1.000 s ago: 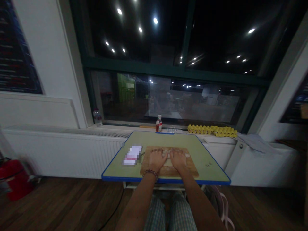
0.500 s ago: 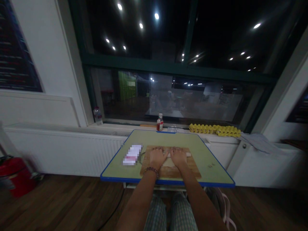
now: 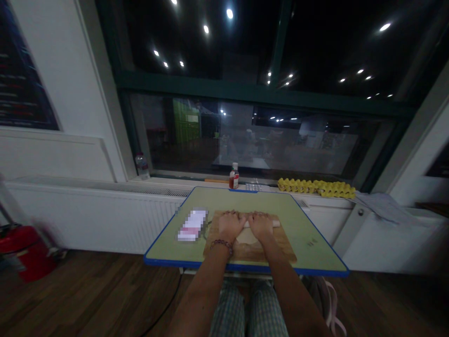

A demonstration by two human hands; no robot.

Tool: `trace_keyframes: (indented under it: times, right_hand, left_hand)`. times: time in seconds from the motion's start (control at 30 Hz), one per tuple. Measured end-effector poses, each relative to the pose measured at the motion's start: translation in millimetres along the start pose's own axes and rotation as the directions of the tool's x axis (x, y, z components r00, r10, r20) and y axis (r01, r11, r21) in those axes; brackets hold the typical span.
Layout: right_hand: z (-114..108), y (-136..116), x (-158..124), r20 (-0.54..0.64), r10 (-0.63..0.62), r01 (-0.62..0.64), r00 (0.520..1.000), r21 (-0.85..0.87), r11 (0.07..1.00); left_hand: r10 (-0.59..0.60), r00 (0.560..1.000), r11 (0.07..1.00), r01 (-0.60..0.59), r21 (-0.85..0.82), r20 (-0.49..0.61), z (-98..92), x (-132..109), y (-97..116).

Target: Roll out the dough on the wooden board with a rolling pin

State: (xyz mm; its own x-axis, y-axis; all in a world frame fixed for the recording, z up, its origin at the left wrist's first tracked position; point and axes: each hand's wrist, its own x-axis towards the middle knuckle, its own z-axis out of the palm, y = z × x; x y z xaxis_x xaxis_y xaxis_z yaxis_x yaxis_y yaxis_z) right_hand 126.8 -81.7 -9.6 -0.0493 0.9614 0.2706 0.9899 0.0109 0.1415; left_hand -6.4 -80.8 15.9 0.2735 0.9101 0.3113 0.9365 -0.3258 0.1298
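A pale rolling pin (image 3: 276, 224) lies crosswise on a wooden board (image 3: 284, 247), its right end sticking out past my fingers. My left hand (image 3: 231, 226), with a beaded bracelet at the wrist, is curved over the left part of the pin. Beside it, my right hand (image 3: 261, 224) bends over the right part, the thumbs near each other. Between my wrists a flat, pale sheet of dough (image 3: 246, 237) spreads on the board. Its far part is hidden by the pin and hands.
The board rests on a green table (image 3: 312, 234) with a blue edge. A blurred-out phone-like rectangle (image 3: 192, 225) lies on the left. On the sill stand a small bottle (image 3: 234, 177), a yellow egg tray (image 3: 315, 187) and a clear bottle (image 3: 142, 166).
My hands stay on the rolling pin with little visible shift. More of the dough shows between my wrists. The camera view has moved slightly.
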Motion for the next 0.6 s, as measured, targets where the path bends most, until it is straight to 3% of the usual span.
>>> trace_keyframes:
  times: [0.6]
  right_hand:
    - [9.5, 1.6, 11.9, -0.016, 0.014, -0.014, 1.000, -0.008, 1.000]
  left_hand:
    - [-0.015, 0.999, 1.000, 0.015, -0.009, 0.053, -2.8, 6.3, -0.4]
